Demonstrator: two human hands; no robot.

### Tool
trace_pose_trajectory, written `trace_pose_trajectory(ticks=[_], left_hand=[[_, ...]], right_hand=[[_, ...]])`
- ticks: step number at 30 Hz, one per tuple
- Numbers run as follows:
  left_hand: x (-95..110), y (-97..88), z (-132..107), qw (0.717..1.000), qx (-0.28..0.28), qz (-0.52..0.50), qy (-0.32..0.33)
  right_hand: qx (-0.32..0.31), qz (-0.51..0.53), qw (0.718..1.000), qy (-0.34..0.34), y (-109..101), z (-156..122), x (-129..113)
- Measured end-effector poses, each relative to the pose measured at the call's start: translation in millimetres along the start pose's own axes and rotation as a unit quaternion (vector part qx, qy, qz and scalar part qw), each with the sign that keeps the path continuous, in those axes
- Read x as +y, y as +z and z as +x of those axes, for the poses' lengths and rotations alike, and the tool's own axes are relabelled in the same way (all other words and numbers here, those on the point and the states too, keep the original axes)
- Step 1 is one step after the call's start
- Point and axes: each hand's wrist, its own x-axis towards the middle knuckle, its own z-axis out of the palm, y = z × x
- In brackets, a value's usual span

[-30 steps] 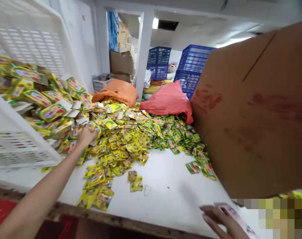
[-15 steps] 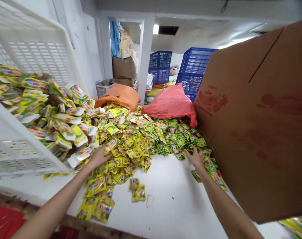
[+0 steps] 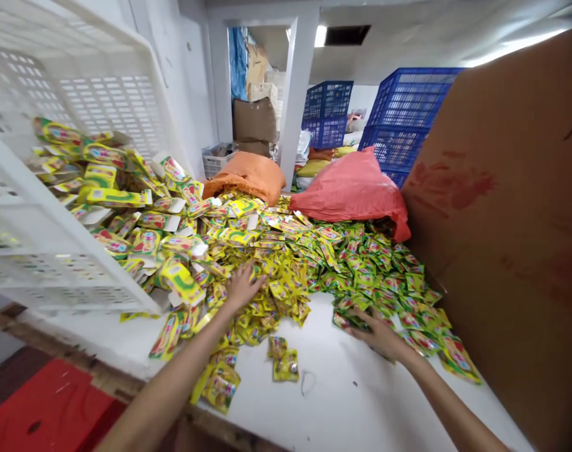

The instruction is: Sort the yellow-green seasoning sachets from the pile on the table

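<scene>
On white tabletop (image 3: 337,408): yellow sachets (image 3: 288,276), left hand (image 3: 243,289) on them, fingers parted | green sachets (image 3: 375,260) alongside, right hand (image 3: 380,336) at their near edge, fingers spread, hands apart | boxes (image 3: 181,279) heaped from white crate (image 3: 116,107), left | orange sack (image 3: 255,172), red sack (image 3: 354,188) behind | brown carton (image 3: 507,251), right

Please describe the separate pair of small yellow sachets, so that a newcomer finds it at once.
On the flat white tabletop, find the heap of shiny yellow sachets at the person's left hand. The pair lies just nearer the viewer: unlike the heaped ones, these two touch only each other.
</scene>
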Motion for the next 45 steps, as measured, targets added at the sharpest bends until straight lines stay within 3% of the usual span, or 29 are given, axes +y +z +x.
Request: trace_pose_trajectory(ticks=[2, 4, 7, 10, 13, 18, 21, 23, 27, 29, 30, 32, 34, 35, 37, 39, 40, 42, 45], left_hand=[[16.8, 17.8, -17.4, 1.000, 0.001, 0.010, -0.002], [30.5, 25.6, -37.2, 1.000, -0.014, 0.008, 0.018], [43.8, 22.8, -62.3, 0.996, -0.055, -0.021, 0.073], [45.3, 7.5, -79.0, 0.981, -0.094, -0.082, 0.146], [37.2, -15.0, -90.3, 0.968, -0.099, -0.140, 0.182], [36.5, -43.0, -103.1, 0.958, -0.031, -0.233, 0.164], [56.6, -42.2, -111.3, 0.943, 0.018, -0.316, 0.105], [75.0, -35.1, -122.2, 0.908, 0.008, -0.417, 0.040], [98.6, -18.3, -161.3, 0.770, -0.074, -0.624, -0.109], [94.3, -16.0, -180.7, 0.734, -0.104, -0.653, -0.155], [88.4, -17.3, -187.9, 0.737, -0.119, -0.645, -0.166], [73.0, -25.0, -195.8, 0.776, -0.158, -0.591, -0.153], [60.0, -36.4, -197.3, 0.820, -0.235, -0.515, -0.082], [56.1, -42.1, -196.9, 0.828, -0.294, -0.476, -0.034], [54.3, -49.9, -195.6, 0.812, -0.420, -0.402, 0.044], [56.6, -50.2, -194.4, 0.793, -0.484, -0.365, 0.055], [57.5, -47.4, -193.7, 0.796, -0.474, -0.375, 0.035], [56.7, -37.9, -192.3, 0.808, -0.388, -0.441, -0.035], [48.5, -19.8, -191.7, 0.790, -0.232, -0.552, -0.132]], right_hand=[[-0.069, 0.038, 0.994, -0.077, -14.5, -10.8, -14.2], [-0.079, 0.045, 0.992, -0.090, -27.2, -11.7, -37.5], [0.000, 0.045, 0.995, -0.087, -31.9, -5.6, -86.6], [0.070, 0.101, 0.983, -0.138, -19.7, -7.8, -131.2], [0.102, 0.155, 0.968, -0.168, -0.8, -22.5, -149.7], [0.167, 0.257, 0.946, -0.106, 26.8, -62.4, -152.7], [0.176, 0.312, 0.928, -0.100, 32.8, -89.8, -171.7], [0.167, 0.329, 0.921, -0.123, 33.5, -106.9, -189.1], [0.169, 0.330, 0.919, -0.136, 32.7, -134.6, -202.0], [0.170, 0.326, 0.923, -0.110, 29.6, -147.0, -192.5], [0.165, 0.318, 0.928, -0.102, 26.6, -153.2, -185.8], [0.135, 0.287, 0.942, -0.114, 17.4, -165.2, -174.4], [0.069, 0.244, 0.953, -0.164, 5.9, -174.7, -170.4], [0.032, 0.227, 0.955, -0.188, 0.7, -177.6, -171.4], [-0.015, 0.219, 0.951, -0.217, -5.6, -177.8, -175.9], [0.006, 0.237, 0.948, -0.211, -4.0, -169.1, -177.9], [0.042, 0.247, 0.949, -0.192, -0.2, -162.0, -176.4], [0.109, 0.247, 0.952, -0.147, 11.9, -145.7, -169.1], [0.091, 0.202, 0.965, -0.142, 33.1, -127.8, -157.8]])
